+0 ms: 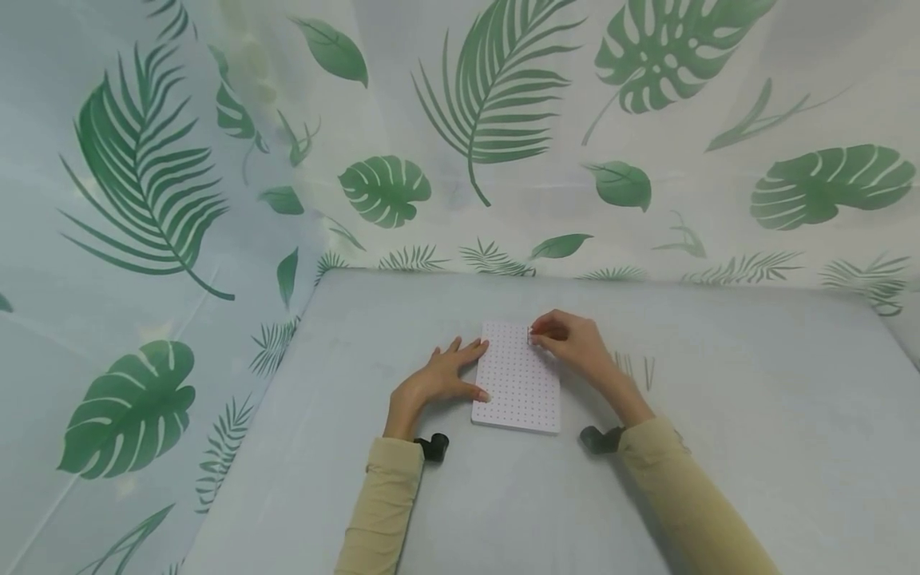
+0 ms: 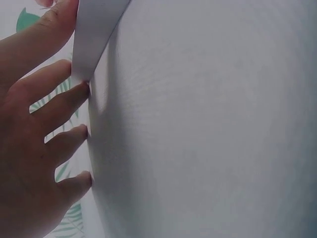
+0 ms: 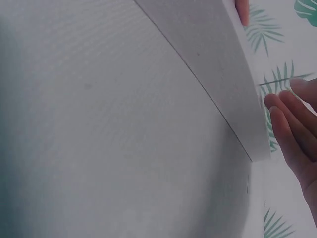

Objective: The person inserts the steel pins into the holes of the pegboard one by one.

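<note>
- a white board (image 1: 517,379) dotted with rows of small holes lies flat on the pale grey table (image 1: 719,447), near the middle, in front of the person.
- the board is a rectangle; its long axis runs away from the person toward the leaf-printed curtain (image 1: 503,120), leaning a little to the left at the far end, with one short edge nearest the person.
- the left hand (image 1: 438,375) rests on the table against the board's left long edge, fingers straight and spread, thumb touching the edge; it grips nothing.
- the right hand (image 1: 571,339) is at the board's far right corner, fingertips drawn together in a pinch on something small and thin (image 1: 530,336) at the board's surface; what it is cannot be made out.
- both sleeves (image 1: 388,495) are pale yellow.
- thin dark sticks (image 1: 636,367) lie on the table just right of the right hand.
</note>
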`<state>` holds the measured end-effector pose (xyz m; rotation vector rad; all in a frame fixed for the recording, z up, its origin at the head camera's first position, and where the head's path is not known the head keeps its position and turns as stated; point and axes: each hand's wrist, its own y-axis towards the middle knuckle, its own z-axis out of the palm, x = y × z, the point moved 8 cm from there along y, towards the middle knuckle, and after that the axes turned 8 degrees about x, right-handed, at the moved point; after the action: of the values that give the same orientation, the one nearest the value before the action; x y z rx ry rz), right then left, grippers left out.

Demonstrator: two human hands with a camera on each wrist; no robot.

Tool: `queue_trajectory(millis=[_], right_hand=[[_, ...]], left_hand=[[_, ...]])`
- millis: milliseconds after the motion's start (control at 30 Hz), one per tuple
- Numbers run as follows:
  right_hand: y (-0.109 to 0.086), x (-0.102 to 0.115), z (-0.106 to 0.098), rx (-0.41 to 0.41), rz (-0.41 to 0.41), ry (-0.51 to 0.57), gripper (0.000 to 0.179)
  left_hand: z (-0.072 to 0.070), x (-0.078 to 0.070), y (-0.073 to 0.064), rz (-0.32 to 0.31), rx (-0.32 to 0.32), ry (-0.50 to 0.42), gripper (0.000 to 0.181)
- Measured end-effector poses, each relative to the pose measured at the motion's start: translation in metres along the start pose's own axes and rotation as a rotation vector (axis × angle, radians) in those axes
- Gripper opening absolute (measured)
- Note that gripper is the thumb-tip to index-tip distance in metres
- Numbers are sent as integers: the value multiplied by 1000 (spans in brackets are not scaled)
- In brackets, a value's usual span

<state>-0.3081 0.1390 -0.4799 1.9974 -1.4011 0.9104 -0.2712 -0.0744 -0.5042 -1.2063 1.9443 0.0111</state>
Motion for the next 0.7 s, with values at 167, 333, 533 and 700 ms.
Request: queue_trajectory(millis=[167,333,533,700], right_hand=[[-10,-6,-8,-49,-8,-10,20],[-22,-10,-19,-38,-5,-55,20],[-36,-16,-32,23,53,-126,22],[-44,-21,-42,57,93,-134,25]], left_hand=[[0,0,1,-4,3,-4,95],[0,0,-1,-7,3,-2,95],[0,-2,-1,-5,-3,2,96],[0,-2,-1,-10,1,-2,96]])
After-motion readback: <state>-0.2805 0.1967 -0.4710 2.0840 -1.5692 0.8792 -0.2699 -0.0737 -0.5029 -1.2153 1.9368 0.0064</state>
